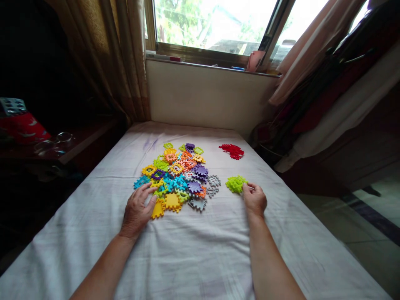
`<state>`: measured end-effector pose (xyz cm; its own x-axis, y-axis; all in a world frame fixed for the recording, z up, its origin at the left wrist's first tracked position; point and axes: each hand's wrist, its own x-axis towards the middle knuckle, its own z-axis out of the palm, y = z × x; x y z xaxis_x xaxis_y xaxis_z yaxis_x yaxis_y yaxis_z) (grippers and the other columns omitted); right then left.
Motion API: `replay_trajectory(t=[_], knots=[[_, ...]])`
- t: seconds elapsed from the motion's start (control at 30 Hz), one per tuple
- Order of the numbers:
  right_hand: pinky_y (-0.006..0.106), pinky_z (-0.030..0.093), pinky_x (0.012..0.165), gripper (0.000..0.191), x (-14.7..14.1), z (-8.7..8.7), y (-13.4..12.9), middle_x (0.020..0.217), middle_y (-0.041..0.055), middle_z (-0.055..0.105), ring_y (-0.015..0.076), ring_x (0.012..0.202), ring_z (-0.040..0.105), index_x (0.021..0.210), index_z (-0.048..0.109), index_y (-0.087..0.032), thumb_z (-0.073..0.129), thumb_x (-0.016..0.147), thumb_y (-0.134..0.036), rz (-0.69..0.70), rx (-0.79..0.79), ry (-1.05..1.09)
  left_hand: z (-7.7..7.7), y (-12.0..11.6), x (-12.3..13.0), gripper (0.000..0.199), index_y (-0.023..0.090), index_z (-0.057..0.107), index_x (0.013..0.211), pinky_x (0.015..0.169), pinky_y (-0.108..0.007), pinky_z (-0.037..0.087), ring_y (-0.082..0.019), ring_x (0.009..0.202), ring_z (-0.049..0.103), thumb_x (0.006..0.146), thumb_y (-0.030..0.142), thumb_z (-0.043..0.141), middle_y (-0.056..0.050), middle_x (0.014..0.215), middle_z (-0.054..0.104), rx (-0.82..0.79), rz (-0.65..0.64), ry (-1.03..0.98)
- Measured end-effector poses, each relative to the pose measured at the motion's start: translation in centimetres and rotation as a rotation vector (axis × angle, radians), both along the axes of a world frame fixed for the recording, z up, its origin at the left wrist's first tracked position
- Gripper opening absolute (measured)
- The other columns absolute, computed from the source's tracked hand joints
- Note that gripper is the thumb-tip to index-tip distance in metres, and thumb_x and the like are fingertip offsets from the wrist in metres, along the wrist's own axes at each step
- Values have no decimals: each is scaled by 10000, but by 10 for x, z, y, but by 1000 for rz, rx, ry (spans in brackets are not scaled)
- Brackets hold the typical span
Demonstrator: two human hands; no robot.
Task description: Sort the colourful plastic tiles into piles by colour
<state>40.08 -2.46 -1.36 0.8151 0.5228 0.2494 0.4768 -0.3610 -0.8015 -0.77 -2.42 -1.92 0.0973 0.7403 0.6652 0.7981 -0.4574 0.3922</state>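
The left hand had its fingers loosely spread at the near left edge of the mixed puzzle pieces, most of which lay ahead and to the right of those fingertips; a yellow piece lay just beside the thumb. The right hand had thumb and forefinger close together at the right edge of the green pieces; whether they gripped one, I could not tell. Red pieces lay beyond those fingers, well apart.
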Motion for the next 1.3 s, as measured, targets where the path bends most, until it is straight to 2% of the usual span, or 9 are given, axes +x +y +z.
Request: replay_trajectory(t=[0.23,0.4,0.5,0.7,0.83,1.03,1.1,1.23,1.3], knots=[[292,411,589,348,-16,6,-3,693,72,703,216,644,609,880,717,-163,510,802,-432,19,7,-137,-3,1,1,264,244,687,1077,993,-441,513,-240,1104,644,938,372,502,-74,1212,681,-10,6,-10],[277,477,706,266,-90,15,-13,801,50,711,176,724,621,874,720,-213,512,912,-375,634,249,-422,-4,3,2,260,249,698,1062,990,-432,518,-237,1103,643,926,362,507,-68,1206,684,-39,20,-21],[299,471,819,145,-137,22,-20,915,47,701,187,865,612,915,725,-247,581,903,-251,932,275,-676,-3,4,3,256,256,702,1060,1001,-429,512,-233,1117,637,918,343,508,-63,1211,682,-60,26,-27],[372,447,857,100,-163,21,-19,1067,73,658,237,973,562,946,717,-253,672,859,-236,1007,152,-872,-4,3,4,254,260,707,1049,997,-457,507,-249,1115,633,898,293,505,-67,1199,688,-53,50,-6],[361,458,873,133,-164,21,-21,1028,66,677,217,961,580,946,710,-238,579,927,-224,992,276,-832,-4,3,4,249,264,709,1052,1006,-457,500,-256,1139,620,890,300,523,-69,1214,683,-52,38,26],[328,519,822,225,-138,25,-17,915,74,714,190,871,643,958,709,-207,505,963,-301,826,449,-448,-10,5,3,289,258,704,1115,1021,-482,481,-280,1182,591,901,324,521,-96,1257,657,-57,68,114],[322,529,761,288,-102,21,-10,855,68,728,189,778,654,919,714,-197,509,932,-398,667,410,-305,-12,6,3,321,260,698,1153,1037,-500,465,-295,1213,572,913,333,498,-108,1287,636,-62,79,148],[324,507,692,470,-13,8,-1,819,110,743,230,744,659,957,725,-137,514,815,-532,65,251,-62,-12,5,4,342,276,704,1137,1067,-557,424,-333,1303,502,940,363,437,-114,1380,566,-84,104,193],[323,480,638,511,18,1,0,758,110,732,240,688,643,1001,725,-112,519,777,-523,-39,139,14,-11,4,5,329,276,707,1103,1075,-566,414,-338,1321,484,941,379,440,-114,1404,543,-93,105,195]])
